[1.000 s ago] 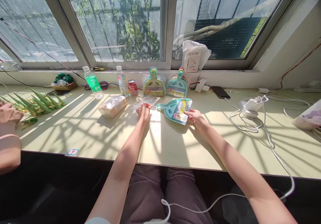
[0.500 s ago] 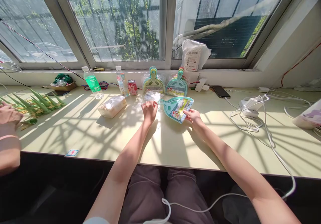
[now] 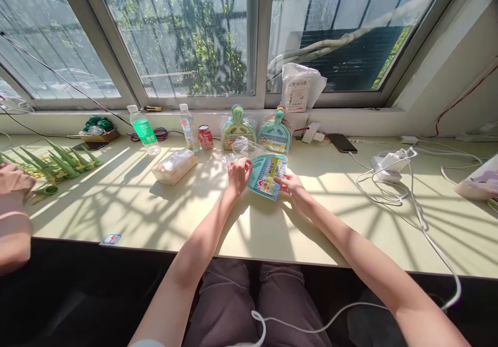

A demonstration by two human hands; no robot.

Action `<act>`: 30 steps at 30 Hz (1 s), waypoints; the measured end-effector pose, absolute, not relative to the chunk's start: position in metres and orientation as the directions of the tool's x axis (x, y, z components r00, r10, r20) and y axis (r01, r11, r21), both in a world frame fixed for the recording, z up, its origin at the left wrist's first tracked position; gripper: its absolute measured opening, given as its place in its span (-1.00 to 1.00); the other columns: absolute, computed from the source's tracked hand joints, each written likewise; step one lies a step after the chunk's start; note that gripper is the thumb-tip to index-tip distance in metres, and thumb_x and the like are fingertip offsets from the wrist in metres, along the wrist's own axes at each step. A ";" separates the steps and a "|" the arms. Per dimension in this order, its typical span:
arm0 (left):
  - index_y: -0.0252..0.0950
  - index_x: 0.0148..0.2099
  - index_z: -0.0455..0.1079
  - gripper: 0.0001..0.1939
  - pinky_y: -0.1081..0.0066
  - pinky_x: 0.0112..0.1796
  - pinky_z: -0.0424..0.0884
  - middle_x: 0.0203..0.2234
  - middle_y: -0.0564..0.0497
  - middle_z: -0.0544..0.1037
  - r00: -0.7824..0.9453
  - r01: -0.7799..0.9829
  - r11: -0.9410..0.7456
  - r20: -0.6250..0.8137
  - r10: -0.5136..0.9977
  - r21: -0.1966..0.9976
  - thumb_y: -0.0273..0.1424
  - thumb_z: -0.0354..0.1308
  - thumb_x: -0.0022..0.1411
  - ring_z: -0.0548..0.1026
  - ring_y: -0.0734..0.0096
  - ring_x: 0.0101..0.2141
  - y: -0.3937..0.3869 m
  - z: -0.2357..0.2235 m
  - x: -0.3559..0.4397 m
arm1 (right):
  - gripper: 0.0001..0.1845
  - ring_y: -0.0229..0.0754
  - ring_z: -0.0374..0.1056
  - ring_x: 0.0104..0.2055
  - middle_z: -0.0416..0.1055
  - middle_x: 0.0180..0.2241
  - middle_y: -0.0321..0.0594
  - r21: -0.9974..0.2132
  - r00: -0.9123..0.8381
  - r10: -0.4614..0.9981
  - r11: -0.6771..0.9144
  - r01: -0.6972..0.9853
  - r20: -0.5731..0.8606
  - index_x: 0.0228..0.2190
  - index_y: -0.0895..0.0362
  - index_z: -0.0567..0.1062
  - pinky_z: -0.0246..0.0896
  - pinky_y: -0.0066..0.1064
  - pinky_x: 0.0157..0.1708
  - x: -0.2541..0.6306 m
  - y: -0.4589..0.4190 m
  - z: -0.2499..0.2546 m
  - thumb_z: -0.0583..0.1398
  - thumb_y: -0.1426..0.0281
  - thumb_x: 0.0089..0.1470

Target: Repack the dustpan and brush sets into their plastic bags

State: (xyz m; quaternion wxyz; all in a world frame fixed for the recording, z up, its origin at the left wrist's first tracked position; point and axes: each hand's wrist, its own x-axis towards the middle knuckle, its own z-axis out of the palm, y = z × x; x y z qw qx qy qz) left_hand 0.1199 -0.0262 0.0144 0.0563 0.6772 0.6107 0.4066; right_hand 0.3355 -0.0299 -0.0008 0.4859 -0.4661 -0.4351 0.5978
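A small teal dustpan with a brush nested in it (image 3: pixel 261 177) and a yellow printed label is held tilted over the table. My right hand (image 3: pixel 290 183) grips its wide right edge, thumb on the label side. At its left end my left hand (image 3: pixel 238 176) is closed, fingers pinched on a clear plastic bag (image 3: pixel 243 147) that spreads crumpled behind the hand. The dustpan's handle is hidden around my left fingers. Behind stand two wrapped stacks of like dustpans, a yellow-green stack (image 3: pixel 238 129) and a teal stack (image 3: pixel 274 132), against the windowsill.
Left of my hands are a tissue pack (image 3: pixel 174 167), a drink can (image 3: pixel 205 137) and two bottles, one green-labelled (image 3: pixel 143 130). Rightward lie a phone (image 3: pixel 342 142) and white cables with a power adapter (image 3: pixel 389 166). Another person's hand (image 3: pixel 15 178) is by green leafy pieces (image 3: pixel 64 159).
The dustpan has shifted left and nearer to me, its handle end now at my left hand. My left hand has moved slightly right, and the plastic bag has spread out behind it.
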 end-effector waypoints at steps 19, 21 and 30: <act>-0.10 0.13 0.60 -0.74 -0.11 0.47 0.10 0.34 -0.18 0.52 -0.118 0.622 -0.457 0.653 0.748 0.636 -0.26 0.40 0.43 0.34 -0.15 0.41 -0.047 0.014 0.159 | -0.48 0.08 0.72 -0.09 0.76 -0.20 -0.09 -0.898 0.201 0.979 0.110 -0.427 0.025 -0.22 0.10 0.63 0.76 -0.11 -0.04 0.324 -0.029 -0.015 0.65 0.24 -0.20; -0.14 0.41 0.38 -0.37 -0.09 0.51 0.04 0.54 -0.26 0.26 -0.323 0.486 -0.449 0.631 0.706 0.750 -0.21 0.45 0.40 0.10 -0.14 0.57 -0.044 0.014 0.161 | -0.52 0.04 0.71 -0.10 0.75 -0.19 -0.10 -0.883 0.249 0.968 0.128 -0.451 0.013 -0.23 0.09 0.63 0.75 -0.13 -0.02 0.326 -0.026 -0.017 0.64 0.26 -0.16; -0.21 0.41 0.42 -0.41 -0.06 0.30 0.49 0.19 -0.19 0.68 0.058 -0.482 -0.037 0.075 0.995 0.875 -0.29 0.41 0.42 0.59 -0.11 0.27 -0.033 0.017 0.163 | -0.52 0.00 0.69 -0.13 0.74 -0.21 -0.12 -0.889 0.274 0.961 0.147 -0.434 0.025 -0.24 0.09 0.62 0.75 -0.14 -0.06 0.322 -0.031 -0.017 0.63 0.24 -0.16</act>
